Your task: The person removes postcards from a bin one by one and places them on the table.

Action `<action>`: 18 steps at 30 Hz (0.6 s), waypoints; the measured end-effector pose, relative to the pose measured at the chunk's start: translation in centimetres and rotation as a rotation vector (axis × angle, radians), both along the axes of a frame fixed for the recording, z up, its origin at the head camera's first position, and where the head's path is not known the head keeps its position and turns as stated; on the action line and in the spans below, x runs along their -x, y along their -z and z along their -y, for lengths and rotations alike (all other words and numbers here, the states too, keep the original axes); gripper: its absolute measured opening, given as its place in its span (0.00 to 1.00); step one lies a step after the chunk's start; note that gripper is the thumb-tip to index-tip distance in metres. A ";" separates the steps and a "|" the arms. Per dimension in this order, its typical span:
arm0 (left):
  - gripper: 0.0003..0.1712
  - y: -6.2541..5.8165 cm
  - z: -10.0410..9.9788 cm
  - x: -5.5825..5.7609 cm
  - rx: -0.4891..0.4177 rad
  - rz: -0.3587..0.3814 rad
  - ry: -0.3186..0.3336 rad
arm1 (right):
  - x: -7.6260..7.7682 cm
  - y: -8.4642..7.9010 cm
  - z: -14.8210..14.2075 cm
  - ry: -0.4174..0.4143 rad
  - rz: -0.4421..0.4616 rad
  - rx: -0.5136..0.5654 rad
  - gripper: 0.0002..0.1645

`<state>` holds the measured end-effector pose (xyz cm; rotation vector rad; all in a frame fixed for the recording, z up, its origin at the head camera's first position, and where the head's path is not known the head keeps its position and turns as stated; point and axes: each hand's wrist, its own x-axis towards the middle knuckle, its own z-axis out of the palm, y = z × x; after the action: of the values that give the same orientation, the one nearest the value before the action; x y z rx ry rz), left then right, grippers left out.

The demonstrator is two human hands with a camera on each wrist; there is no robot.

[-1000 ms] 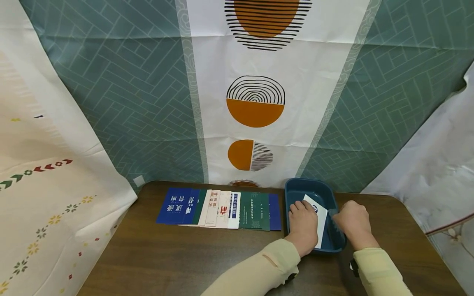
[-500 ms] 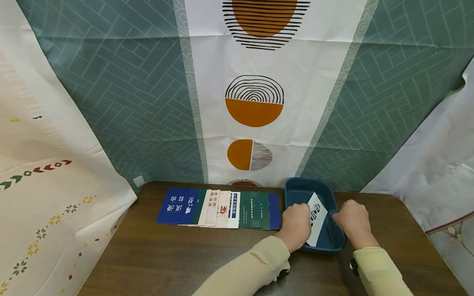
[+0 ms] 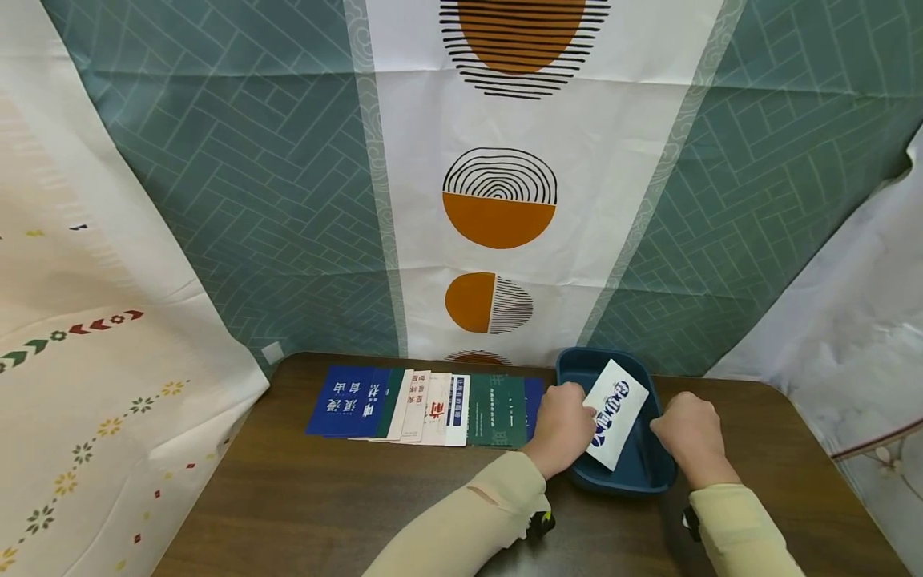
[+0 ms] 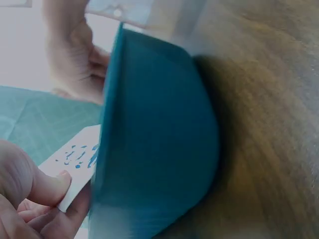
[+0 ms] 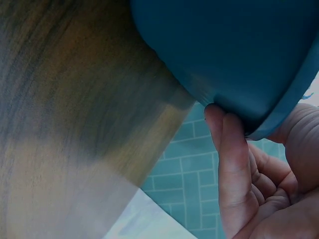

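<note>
My left hand (image 3: 564,425) pinches a white card (image 3: 617,413) with dark blue lettering by its left edge. The card is tilted over a dark blue rectangular bin (image 3: 652,477), above its near left rim. In the left wrist view the thumb lies on the printed face of the card (image 4: 79,158), with fingers behind it. My right hand (image 3: 691,437) grips the bin's right rim. In the right wrist view its fingers (image 5: 232,164) press the outer wall of the bin (image 5: 224,55), with the thumb over the rim.
Left of the bin, a row of overlapping cards lies on the brown wooden table (image 3: 324,497): blue cards (image 3: 346,401), pale cards (image 3: 414,405) and a green card (image 3: 496,410). A patterned cloth (image 3: 497,312) hangs behind the table's back edge.
My left hand has come up out of the bin and moved left, drawing the white card with it and turning its lettered face into view. The right hand stays on the rim.
</note>
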<state>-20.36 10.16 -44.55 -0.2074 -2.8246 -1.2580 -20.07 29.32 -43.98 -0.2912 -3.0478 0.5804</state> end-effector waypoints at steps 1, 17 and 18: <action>0.04 -0.2 0.2 0.1 -0.028 0.002 -0.003 | 0.0 0.0 0.0 -0.002 -0.005 -0.005 0.15; 0.06 -2.2 4.8 1.0 -0.284 -0.174 -0.010 | 0.2 -0.2 -0.3 -0.019 -0.033 -0.021 0.13; 0.06 -2.3 5.2 1.1 -0.288 -0.187 -0.012 | 0.2 -0.1 -0.3 -0.019 -0.036 -0.023 0.13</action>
<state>-21.42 4.98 -42.29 -0.2792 -2.4523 -1.5331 -20.26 29.65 -43.86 -0.2486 -3.0241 0.5451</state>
